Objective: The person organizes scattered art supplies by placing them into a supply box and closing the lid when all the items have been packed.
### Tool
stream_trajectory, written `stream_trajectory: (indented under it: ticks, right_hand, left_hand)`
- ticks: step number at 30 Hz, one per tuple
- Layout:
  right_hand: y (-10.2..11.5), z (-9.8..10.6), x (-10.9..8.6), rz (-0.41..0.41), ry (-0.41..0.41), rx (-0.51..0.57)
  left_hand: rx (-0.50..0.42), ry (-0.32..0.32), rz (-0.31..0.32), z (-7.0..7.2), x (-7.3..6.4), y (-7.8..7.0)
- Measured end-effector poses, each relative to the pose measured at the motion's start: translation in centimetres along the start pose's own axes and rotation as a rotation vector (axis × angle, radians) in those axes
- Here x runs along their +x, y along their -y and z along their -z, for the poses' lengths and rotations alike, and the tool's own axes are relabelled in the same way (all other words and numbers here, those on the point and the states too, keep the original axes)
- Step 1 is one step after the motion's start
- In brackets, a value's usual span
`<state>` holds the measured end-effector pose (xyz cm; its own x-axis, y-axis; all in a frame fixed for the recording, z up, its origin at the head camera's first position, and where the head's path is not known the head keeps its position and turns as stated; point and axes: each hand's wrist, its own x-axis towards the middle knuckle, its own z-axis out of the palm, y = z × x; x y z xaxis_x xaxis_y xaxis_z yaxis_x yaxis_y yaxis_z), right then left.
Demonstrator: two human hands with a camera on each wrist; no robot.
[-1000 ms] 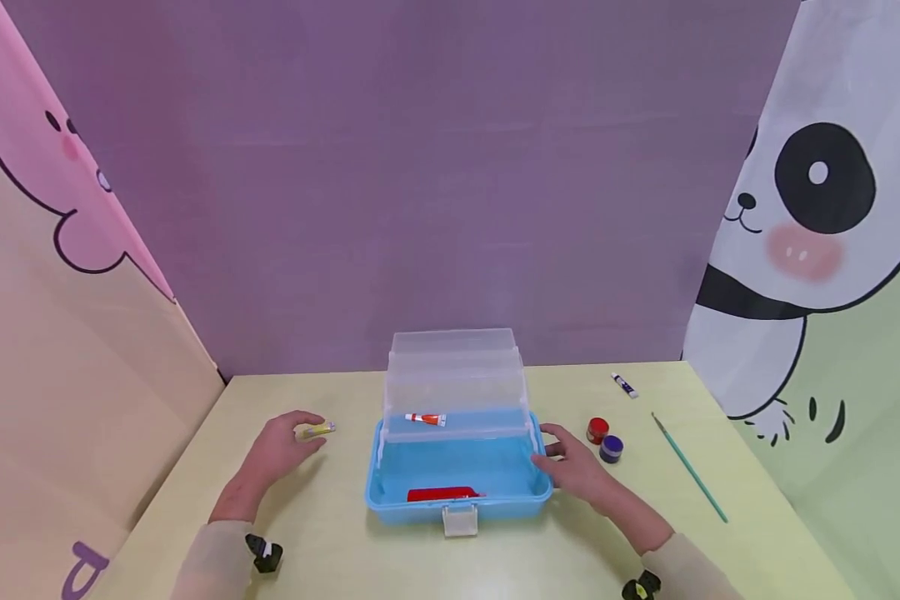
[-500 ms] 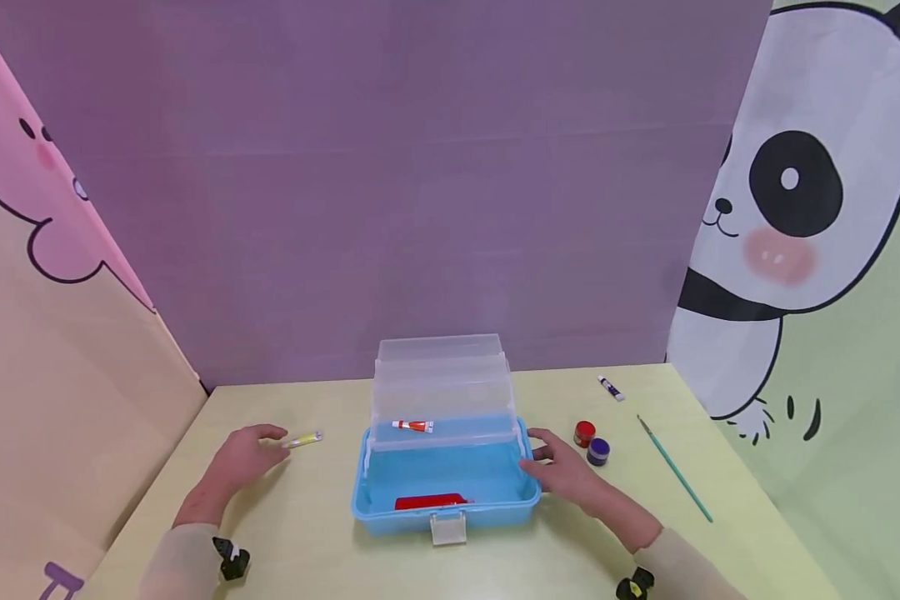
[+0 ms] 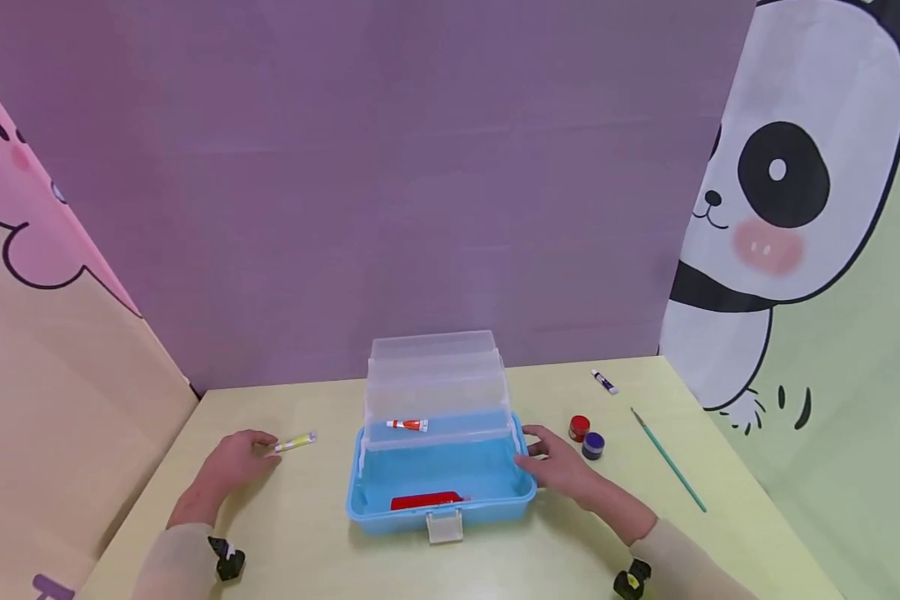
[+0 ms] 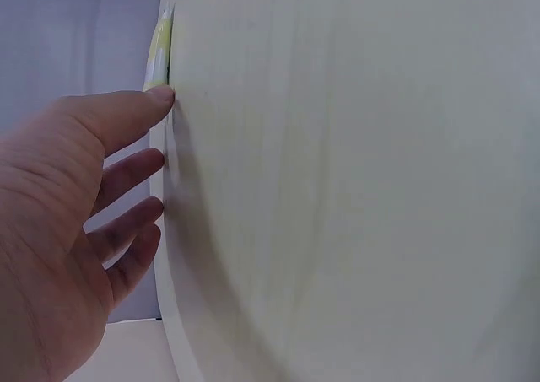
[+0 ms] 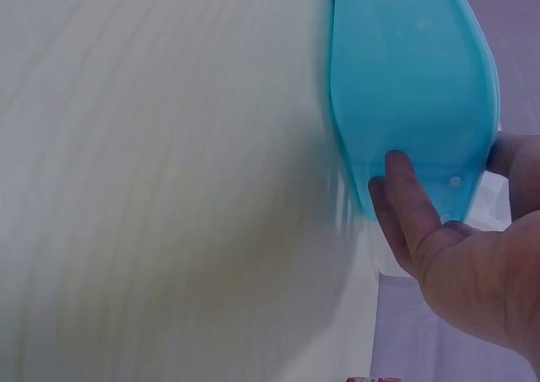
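Observation:
My left hand (image 3: 240, 458) is beside the left end of a small yellow paint tube (image 3: 297, 442) lying on the table. In the left wrist view the thumb touches the near end of the tube (image 4: 159, 53); the other visible fingers are loosely bent and apart. My right hand (image 3: 562, 467) holds the right side of a light blue storage box (image 3: 450, 462), its fingers on the outer wall and its thumb at the rim. The box's translucent lid (image 3: 433, 379) stands raised. Inside near the front lies a red tube or bottle (image 3: 423, 500). A small orange-red paint tube (image 3: 407, 425) shows at the lid's lower part.
Right of the box stand a red paint pot (image 3: 579, 428) and a purple paint pot (image 3: 592, 446). Behind them lies a dark blue and white tube (image 3: 604, 382). A teal paintbrush (image 3: 667, 458) lies farther right. A purple wall panel (image 3: 420, 208) rises behind the table.
My left hand has shifted left along the yellow tube to its end, while the tube stays on the table. My right hand keeps its place on the box. The head view has turned slightly.

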<state>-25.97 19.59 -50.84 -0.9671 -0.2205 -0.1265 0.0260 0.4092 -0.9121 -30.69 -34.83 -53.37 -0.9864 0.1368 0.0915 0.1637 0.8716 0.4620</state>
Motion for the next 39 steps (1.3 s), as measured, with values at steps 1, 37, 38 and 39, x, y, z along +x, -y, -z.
stream_trajectory:
  ticks: [1, 37, 38, 39]
  right_hand:
    - [0.0, 0.0, 0.0, -0.001, 0.002, 0.001]
    - [0.0, 0.0, 0.0, 0.01, 0.018, 0.037]
    - [-0.1, 0.0, 0.0, 0.01, 0.02, 0.037]
    - [-0.1, 0.1, -0.1, 0.011, 0.021, 0.037]
  left_hand:
    - [-0.003, 0.0, 0.003, -0.1, -0.1, 0.1]
    - [-0.009, -0.144, -0.066, -0.6, 0.2, -0.4]
    - [-0.013, -0.145, -0.062, -0.6, 0.1, -0.5]
    - [-0.016, -0.142, -0.058, -0.6, 0.0, -0.7]
